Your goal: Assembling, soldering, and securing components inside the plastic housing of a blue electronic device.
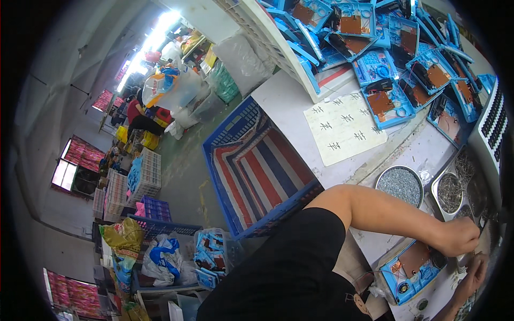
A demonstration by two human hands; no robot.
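My left hand (462, 238) is at the right side, its fingers curled closed over the small-parts tray's near end. Just below it, my right hand (473, 274) has its fingers bent together. What either hand pinches, if anything, is too small or hidden to make out. Beneath my left wrist lies an open blue plastic casing (409, 272) with a brown circuit board, thin wires and a round dark part near one corner. A round metal dish (399, 185) of small silvery pieces stands beyond my left forearm. Beside it, a metal tray (442, 206) holds dark small parts in round dishes.
Many similar blue casings (393, 101) are heaped at the far right beside a white crate wall (292, 51). A handwritten sheet (342, 131) lies on the table. A blue crate (235, 227) with striped cloth stands left of the table. Farther off, a person (138, 115) bends among bags.
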